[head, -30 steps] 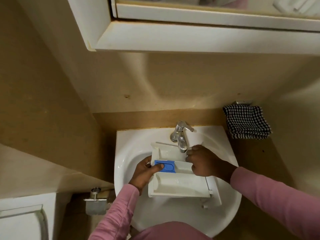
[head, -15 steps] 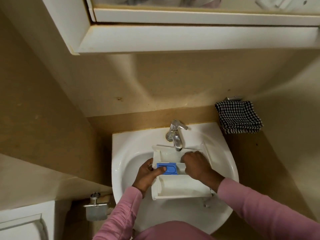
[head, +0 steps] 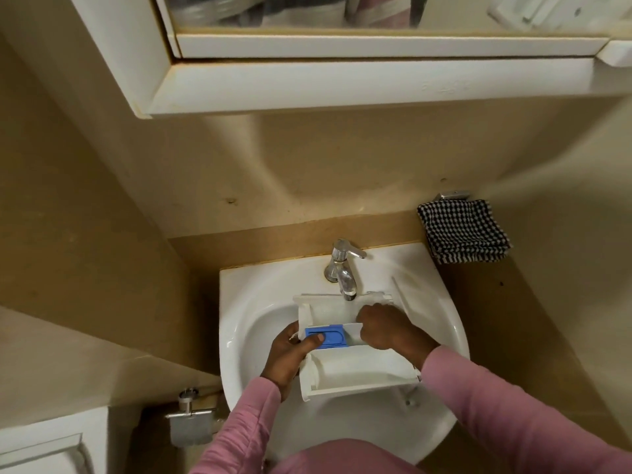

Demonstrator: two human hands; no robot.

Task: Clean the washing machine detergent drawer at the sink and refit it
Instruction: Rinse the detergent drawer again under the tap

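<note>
Under the tap (head: 343, 268) in the sink (head: 246, 302), the left hand (head: 290, 354) is gripping the detergent drawer (head: 359, 371) at its left edge, thumb pressing the blue insert (head: 333, 335), while the right hand (head: 386, 330) is curling inside it, its hold unclear.

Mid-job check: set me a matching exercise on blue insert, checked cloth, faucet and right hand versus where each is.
1 blue insert
2 checked cloth
3 faucet
4 right hand

A over the far end of the detergent drawer
B on the wall right of the sink
C under the thumb of the left hand
D in the drawer, fingers curled

Pairs: 1-C, 2-B, 3-A, 4-D
</note>
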